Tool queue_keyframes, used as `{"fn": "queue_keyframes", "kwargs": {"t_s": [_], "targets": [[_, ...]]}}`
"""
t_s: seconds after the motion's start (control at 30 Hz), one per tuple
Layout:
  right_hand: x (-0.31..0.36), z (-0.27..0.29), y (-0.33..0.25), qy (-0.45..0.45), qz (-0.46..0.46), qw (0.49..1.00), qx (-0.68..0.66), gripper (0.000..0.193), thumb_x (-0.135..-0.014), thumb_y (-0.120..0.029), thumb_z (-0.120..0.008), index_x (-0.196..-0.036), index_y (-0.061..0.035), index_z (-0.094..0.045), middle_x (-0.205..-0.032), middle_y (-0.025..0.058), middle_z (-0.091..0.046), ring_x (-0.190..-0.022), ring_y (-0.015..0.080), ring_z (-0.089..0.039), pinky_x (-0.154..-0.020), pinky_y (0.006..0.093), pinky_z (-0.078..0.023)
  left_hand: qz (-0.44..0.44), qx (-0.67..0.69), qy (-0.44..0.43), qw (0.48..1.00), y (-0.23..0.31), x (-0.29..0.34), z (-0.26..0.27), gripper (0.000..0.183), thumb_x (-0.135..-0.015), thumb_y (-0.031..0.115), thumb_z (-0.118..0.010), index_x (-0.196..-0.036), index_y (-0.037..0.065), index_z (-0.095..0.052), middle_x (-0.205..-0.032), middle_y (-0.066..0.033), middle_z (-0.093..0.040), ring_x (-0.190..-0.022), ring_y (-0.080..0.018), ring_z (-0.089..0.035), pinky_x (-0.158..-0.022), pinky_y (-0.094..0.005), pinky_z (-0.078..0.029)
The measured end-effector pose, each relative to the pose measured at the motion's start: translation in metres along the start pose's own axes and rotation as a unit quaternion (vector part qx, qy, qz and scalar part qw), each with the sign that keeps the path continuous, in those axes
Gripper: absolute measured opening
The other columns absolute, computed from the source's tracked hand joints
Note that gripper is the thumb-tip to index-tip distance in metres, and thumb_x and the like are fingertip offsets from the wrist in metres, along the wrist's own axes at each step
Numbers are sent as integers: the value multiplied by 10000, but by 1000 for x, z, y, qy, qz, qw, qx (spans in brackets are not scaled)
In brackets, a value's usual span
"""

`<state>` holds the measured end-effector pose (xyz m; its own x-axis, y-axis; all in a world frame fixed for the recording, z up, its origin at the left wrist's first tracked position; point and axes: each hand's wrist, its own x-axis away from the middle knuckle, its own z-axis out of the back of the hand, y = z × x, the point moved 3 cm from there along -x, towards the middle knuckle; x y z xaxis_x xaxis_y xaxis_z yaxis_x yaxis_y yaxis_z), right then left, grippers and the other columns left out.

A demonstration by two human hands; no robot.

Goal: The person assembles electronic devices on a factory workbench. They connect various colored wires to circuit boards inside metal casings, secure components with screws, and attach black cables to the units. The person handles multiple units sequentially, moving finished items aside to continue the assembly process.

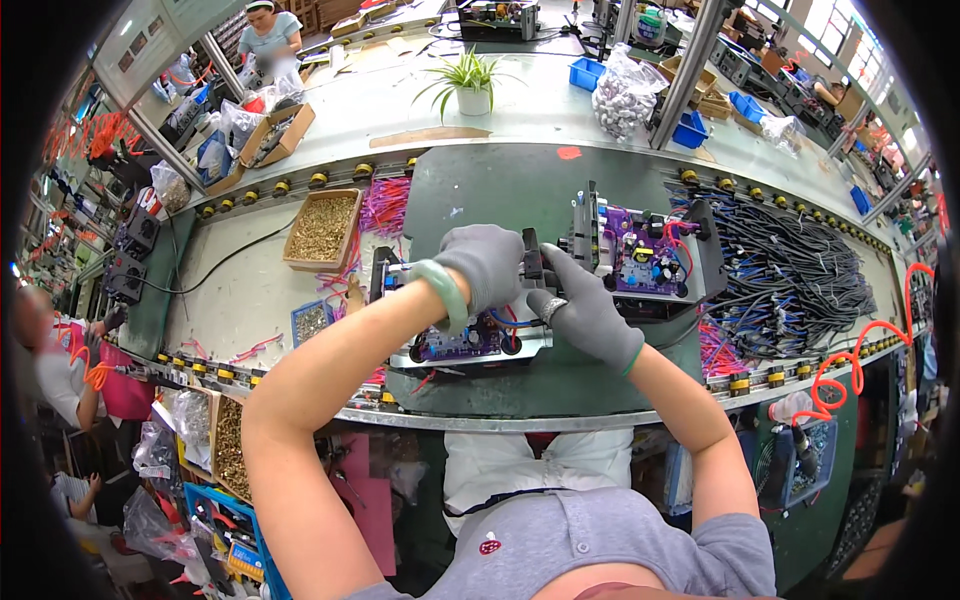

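Both my hands wear grey gloves, and a pale green bangle circles my left wrist. Between them is an electronic unit (465,345) with a purple circuit board and silver metal sides. My left hand (483,268) is curled over the unit's far side, fingertips hidden, so what it grips does not show. Thumb and fingers of my right hand (592,308) close on the black end panel (532,258) at the unit's right end. Just beyond my right hand, a second unit (645,250) with a purple board, red wires and a black end panel lies on the green work surface (480,185).
A box of brass-coloured screws (322,228) stands left, with a small blue tray (312,320) nearer me. Black cables (790,270) are heaped right. A red coiled hose (850,365) hangs at far right. Across the bench is a potted plant (473,95); another person (268,35) sits far left.
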<state>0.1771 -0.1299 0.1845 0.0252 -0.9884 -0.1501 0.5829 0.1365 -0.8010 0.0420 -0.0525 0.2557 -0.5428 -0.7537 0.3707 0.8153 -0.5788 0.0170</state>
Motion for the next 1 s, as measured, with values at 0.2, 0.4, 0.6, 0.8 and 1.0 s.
{"fn": "queue_keyframes", "kwargs": {"t_s": [0.2,0.4,0.6,0.8,1.0], "targets": [[2,3,3,-1,39,999,-18,627,-919,-293,-655,-1411,35,-446,-1207,246,-653,-1136,373,-643,-979,416,-495,-56,88,171,980,-20,30,-36,171,-898,262,-619,-873,124,-717,-831,-117,-692,-793,-350,-689,-710,-480,-537],[1,1,-6,4,16,999,-39,626,-919,-278,-650,-1402,59,-437,-1169,247,-655,-1102,368,-650,-961,416,-500,-60,55,244,966,-18,21,-45,142,-863,248,-648,-832,120,-699,-807,-97,-681,-771,-333,-687,-680,-464,-536],[6,-2,-1,31,68,997,29,639,-919,-272,-634,-1417,65,-418,-1259,255,-605,-1088,392,-647,-946,435,-510,-113,49,301,946,-16,16,-47,126,-824,224,-666,-774,107,-661,-780,-93,-668,-739,-324,-679,-658,-451,-535],[5,-11,-6,40,18,999,18,616,-915,-170,-641,-1432,79,-415,-1264,268,-617,-1164,371,-624,-998,408,-485,-131,-14,323,937,-5,6,-55,97,-774,192,-672,-769,105,-629,-769,-74,-656,-746,-309,-683,-644,-448,-534],[12,11,-4,9,93,996,15,531,-967,-274,-598,-1393,14,-465,-1263,228,-609,-1099,381,-643,-947,435,-504,-64,21,244,967,-4,45,-36,168,-929,224,-617,-923,73,-689,-789,-126,-655,-820,-340,-699,-720,-458,-556]]}}
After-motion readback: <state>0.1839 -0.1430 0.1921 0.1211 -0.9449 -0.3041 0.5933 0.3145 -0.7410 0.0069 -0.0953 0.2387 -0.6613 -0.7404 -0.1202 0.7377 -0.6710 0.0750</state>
